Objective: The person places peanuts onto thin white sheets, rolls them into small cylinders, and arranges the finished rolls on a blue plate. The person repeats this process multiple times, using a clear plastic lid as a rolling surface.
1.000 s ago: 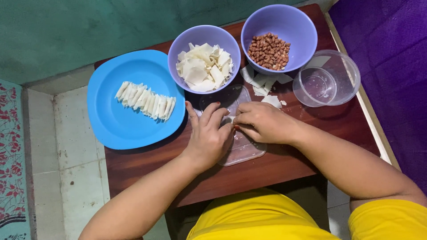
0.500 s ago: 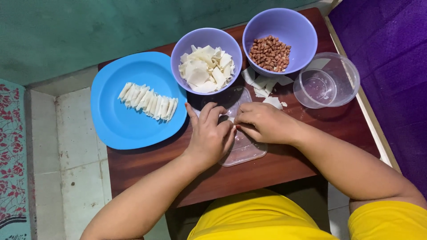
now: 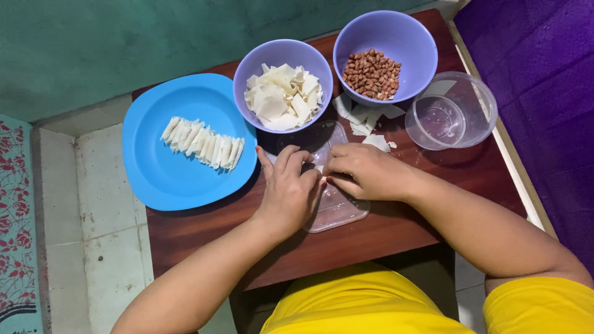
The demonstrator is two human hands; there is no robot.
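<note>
Wrapper piece between both hands' fingertips

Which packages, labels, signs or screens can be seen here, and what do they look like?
No labels, signs or screens show; only plain containers.
Clear tub: right side of the table, round, see-through, empty.
Clear lid: flat under both hands, see-through, rounded corners.
Left bowl: round, lilac, holds white wrapper pieces.
Right bowl: round, lilac, holds brown peanuts.
Plate: round, blue, holds a row of white rolls.

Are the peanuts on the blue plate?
No, the peanuts sit in a purple bowl; the blue plate holds a row of white folded wrappers.
</note>
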